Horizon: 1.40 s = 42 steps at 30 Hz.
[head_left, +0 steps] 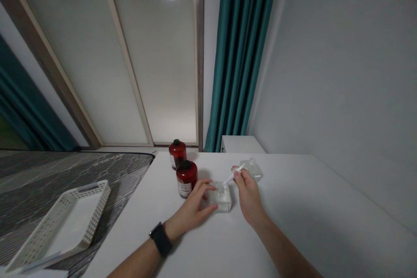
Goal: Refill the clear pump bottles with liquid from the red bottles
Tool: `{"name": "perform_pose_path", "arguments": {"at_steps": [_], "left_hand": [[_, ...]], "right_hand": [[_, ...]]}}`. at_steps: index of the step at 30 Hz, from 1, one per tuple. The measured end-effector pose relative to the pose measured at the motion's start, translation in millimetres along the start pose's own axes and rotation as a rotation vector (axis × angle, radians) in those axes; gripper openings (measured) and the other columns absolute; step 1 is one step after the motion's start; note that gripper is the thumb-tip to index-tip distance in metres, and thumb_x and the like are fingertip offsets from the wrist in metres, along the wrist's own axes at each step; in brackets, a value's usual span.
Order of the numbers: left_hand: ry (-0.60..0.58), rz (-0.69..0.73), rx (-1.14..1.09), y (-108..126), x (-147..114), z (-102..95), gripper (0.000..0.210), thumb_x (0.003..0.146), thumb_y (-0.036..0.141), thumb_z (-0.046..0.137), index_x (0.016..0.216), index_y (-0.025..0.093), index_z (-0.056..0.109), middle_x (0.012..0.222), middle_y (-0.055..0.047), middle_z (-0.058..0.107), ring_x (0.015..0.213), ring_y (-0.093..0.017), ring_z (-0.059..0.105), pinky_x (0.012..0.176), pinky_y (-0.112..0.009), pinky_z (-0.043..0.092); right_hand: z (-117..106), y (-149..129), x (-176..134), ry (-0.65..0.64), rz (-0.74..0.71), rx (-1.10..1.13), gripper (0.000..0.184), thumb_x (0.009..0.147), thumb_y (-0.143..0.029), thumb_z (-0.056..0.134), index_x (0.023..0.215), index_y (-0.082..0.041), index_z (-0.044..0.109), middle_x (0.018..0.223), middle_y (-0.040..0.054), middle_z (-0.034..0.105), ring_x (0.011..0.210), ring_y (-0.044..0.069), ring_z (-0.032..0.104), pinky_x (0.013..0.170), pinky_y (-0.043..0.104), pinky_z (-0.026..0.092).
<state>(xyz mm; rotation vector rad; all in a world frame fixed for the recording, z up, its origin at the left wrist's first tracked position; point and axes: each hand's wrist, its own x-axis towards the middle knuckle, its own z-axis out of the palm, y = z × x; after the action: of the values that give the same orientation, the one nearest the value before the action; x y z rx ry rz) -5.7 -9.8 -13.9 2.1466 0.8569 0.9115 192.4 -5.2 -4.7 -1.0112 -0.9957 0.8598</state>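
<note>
A squarish clear glass container (222, 203) stands on the white table, with my left hand (195, 206) against its left side. The fingers reach along its back edge and the thumb lies at the front, gripping it. Between the thumb and fingers of my right hand (249, 193) is a slim white stick, perhaps a dropper (230, 178). It slants down to the left, its lower end at the container's top. Just behind my right hand lies a second clear glass piece (253, 168), partly hidden. Left of the container stand two dark-red bottles with black caps, a nearer one (186, 178) and a farther one (177, 154).
The white table (208, 247) spreads below my arms and to the right, up to a grey wall (352, 74). A white perforated basket (61, 226) rests on a grey patterned surface (130, 169) at left. A small white cabinet (243, 143) stands beyond the table by a teal curtain (243, 52).
</note>
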Motion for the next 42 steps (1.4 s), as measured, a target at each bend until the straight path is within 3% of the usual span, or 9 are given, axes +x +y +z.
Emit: {"name": "perform_pose_path", "arguments": {"at_steps": [3, 12, 42], "left_hand": [[-0.001, -0.003, 0.003, 0, 0, -0.2, 0.035, 0.089, 0.020, 0.064, 0.122, 0.025, 0.052, 0.138, -0.011, 0.044, 0.125, -0.026, 0.049, 0.093, -0.037, 0.052], [-0.013, -0.004, 0.003, 1, 0, -1.1, 0.033, 0.091, 0.020, 0.062, 0.121, 0.025, 0.051, 0.138, -0.010, 0.042, 0.126, -0.026, 0.048, 0.093, -0.036, 0.052], [0.005, 0.016, -0.013, 0, 1, -0.2, 0.034, 0.089, 0.020, 0.063, 0.121, 0.025, 0.053, 0.137, -0.012, 0.045, 0.125, -0.027, 0.049, 0.091, -0.037, 0.053]], "right_hand": [[3, -3, -3, -0.039, 0.049, 0.031, 0.033, 0.084, -0.049, 0.067, 0.100, -0.021, 0.070, 0.100, 0.0030, 0.069, 0.098, 0.022, 0.059, 0.090, 0.033, 0.044], [3, 6, -2, 0.024, 0.166, 0.195, 0.035, 0.079, -0.054, 0.072, 0.095, -0.022, 0.072, 0.095, 0.0017, 0.069, 0.092, 0.020, 0.059, 0.086, 0.032, 0.046], [9, -4, -3, 0.077, 0.235, 0.321, 0.039, 0.065, -0.056, 0.082, 0.085, -0.024, 0.075, 0.091, 0.0012, 0.068, 0.088, 0.018, 0.058, 0.085, 0.032, 0.048]]}}
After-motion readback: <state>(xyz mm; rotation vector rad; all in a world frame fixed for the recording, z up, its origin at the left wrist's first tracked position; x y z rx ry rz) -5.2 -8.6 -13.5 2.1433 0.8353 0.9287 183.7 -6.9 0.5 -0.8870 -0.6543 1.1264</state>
